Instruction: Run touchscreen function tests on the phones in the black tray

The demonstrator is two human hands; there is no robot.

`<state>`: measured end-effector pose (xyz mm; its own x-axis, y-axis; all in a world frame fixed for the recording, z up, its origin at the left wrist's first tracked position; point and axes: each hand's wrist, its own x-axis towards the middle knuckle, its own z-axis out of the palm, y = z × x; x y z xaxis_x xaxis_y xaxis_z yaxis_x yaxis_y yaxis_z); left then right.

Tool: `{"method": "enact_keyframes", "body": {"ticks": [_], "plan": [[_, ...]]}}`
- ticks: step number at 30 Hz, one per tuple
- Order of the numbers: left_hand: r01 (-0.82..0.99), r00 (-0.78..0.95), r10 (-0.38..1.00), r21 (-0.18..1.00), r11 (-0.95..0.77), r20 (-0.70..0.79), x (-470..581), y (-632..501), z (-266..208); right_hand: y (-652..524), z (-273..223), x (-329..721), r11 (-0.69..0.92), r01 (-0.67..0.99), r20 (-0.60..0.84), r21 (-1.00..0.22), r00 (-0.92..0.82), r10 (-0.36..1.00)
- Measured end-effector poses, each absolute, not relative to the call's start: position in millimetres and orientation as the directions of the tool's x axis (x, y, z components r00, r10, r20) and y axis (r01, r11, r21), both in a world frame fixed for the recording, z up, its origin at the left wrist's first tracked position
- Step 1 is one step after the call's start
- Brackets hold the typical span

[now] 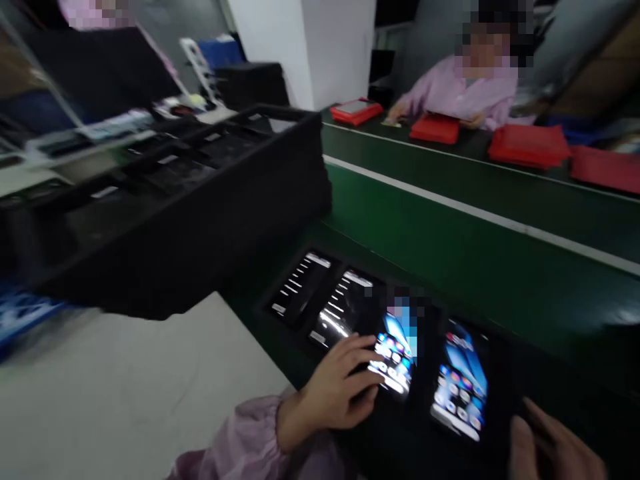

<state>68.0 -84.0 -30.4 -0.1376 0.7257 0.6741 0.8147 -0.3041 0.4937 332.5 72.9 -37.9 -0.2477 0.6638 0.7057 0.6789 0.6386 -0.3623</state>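
Pink sleeve cloth covers the wrist of the left hand (340, 387), which lies at the near edge of the flat black tray (280, 333) with its fingers spread apart; the fingertips touch the lit screen of the third smartphone (395, 353), and nothing is clamped in this hand. The right hand (550, 447) shows only partly at the lower right corner, its fingers loose near the right end of the tray, just beside the fourth smartphone with a blue wallpaper (460, 387); whether it holds something I cannot tell.

Four phones lie side by side in the tray, all switched on. The first dark phone (300, 283) and the second dark phone (340, 307) at the left end show white text lists, while the two at the right show home screens with icons. So I judge that about half of the row is already on the list screen and the other half is left, with the third in hand now.

Farther, the green conveyor belt (450, 227) carries the tray. A stack of black trays (200, 193) stands at the left. At the far edge another person in a pink coat (465, 93) works among red pouches (530, 143).
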Motion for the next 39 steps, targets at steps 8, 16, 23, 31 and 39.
{"method": "enact_keyframes", "body": {"ticks": [8,16,23,31,39], "plan": [[0.836,-0.098,0.809,0.489,-0.25,0.58,72.7,-85.1,-35.5,55.2,-6.4,337.8,0.911,0.35,0.645,-0.219,-0.649,0.405],[0.807,0.002,0.854,0.504,-0.309,0.521,70.5,-85.5,-35.8,53.2,-16.6,337.7,0.845,0.473,0.586,-0.251,-0.621,0.521],[0.819,0.15,0.889,0.449,-0.357,0.433,62.9,-85.6,-35.2,49.5,-18.6,339.5,0.778,0.528,0.597,-0.34,-0.519,0.612],[0.882,0.157,0.894,0.348,-0.318,0.419,63.7,-79.6,-40.1,50.7,-11.3,346.3,0.651,0.577,0.688,-0.493,-0.199,0.698],[0.904,0.123,0.932,0.349,-0.247,0.341,68.1,-76.7,-32.6,54.9,-9.6,325.8,0.724,0.548,0.615,-0.419,-0.416,0.67]]}}
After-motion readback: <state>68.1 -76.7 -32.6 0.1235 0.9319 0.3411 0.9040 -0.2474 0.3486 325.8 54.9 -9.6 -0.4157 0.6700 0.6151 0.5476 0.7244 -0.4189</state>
